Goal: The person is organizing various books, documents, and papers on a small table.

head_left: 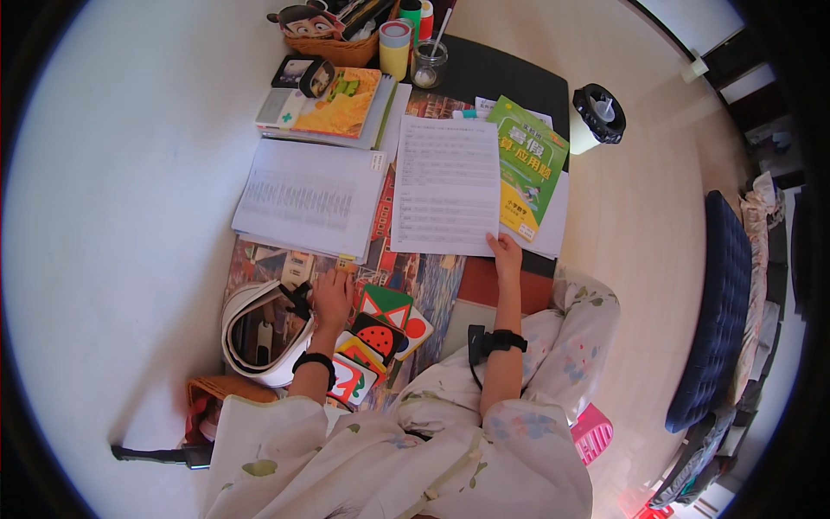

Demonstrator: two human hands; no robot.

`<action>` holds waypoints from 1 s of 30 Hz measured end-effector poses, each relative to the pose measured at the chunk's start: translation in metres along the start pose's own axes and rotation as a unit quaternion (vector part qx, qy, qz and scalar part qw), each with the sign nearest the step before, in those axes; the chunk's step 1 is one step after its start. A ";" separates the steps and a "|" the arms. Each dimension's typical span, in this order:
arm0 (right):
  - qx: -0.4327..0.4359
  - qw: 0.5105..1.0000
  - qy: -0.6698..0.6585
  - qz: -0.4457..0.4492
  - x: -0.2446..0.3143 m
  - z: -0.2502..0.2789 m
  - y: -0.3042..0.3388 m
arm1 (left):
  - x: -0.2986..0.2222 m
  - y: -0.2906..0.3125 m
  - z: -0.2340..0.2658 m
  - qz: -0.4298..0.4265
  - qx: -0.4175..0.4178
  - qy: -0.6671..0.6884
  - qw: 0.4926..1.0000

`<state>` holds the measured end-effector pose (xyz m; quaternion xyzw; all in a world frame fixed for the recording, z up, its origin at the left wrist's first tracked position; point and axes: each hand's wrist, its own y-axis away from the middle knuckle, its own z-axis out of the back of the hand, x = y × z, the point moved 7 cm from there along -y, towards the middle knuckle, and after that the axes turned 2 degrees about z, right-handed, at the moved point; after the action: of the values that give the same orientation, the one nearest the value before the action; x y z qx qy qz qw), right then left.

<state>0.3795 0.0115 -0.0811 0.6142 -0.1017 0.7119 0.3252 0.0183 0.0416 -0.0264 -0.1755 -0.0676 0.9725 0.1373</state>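
Observation:
A white printed sheet [445, 186] lies at the middle of the table. My right hand [507, 258] pinches its lower right corner, with the thumb on top of the paper. My left hand [332, 298] rests palm down on the patterned table mat, its fingers lying loosely just below a stack of printed papers [303, 195]. It holds nothing that I can see. Beside it on the left is a coiled white band [251, 368] with a black clip. Several colourful picture cards [377, 337] are spread to its right, partly under my left forearm.
A green workbook [529, 173] lies right of the sheet. Books with a small handheld device [281, 108] are stacked at the far left. Behind them stand a wicker basket [333, 52], a yellow cup [395, 54] and a glass jar [428, 65]. A lidded bin [596, 121] stands beyond the table's right edge.

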 end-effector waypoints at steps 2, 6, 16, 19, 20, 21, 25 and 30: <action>-0.001 1.000 -0.009 0.009 -0.001 0.000 -0.002 | 0.000 0.000 0.000 -0.002 -0.001 0.000 1.000; 0.001 1.000 -0.015 0.005 -0.004 0.000 -0.001 | 0.001 0.000 -0.002 0.001 0.006 0.008 1.000; 0.000 1.000 0.001 0.015 -0.010 0.000 -0.005 | 0.001 0.001 -0.003 0.001 0.009 0.010 1.000; 0.001 1.000 0.011 0.008 -0.007 -0.002 -0.004 | 0.002 0.001 -0.003 -0.002 0.008 -0.006 1.000; 0.001 1.000 0.010 0.002 -0.008 -0.001 -0.004 | 0.001 0.001 -0.003 -0.002 0.008 -0.006 1.000; 0.001 1.000 0.010 0.002 -0.009 -0.001 -0.004 | 0.001 0.001 -0.003 0.000 0.007 -0.005 1.000; -0.003 1.000 0.020 0.016 -0.013 0.002 -0.007 | -0.002 0.000 0.000 -0.001 0.002 0.020 1.000; -0.001 1.000 0.004 0.018 -0.009 -0.001 -0.005 | 0.001 0.001 -0.002 0.002 0.006 0.016 1.000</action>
<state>0.3822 0.0128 -0.0908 0.6092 -0.1123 0.7196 0.3138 0.0181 0.0412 -0.0287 -0.1905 -0.0590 0.9702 0.1379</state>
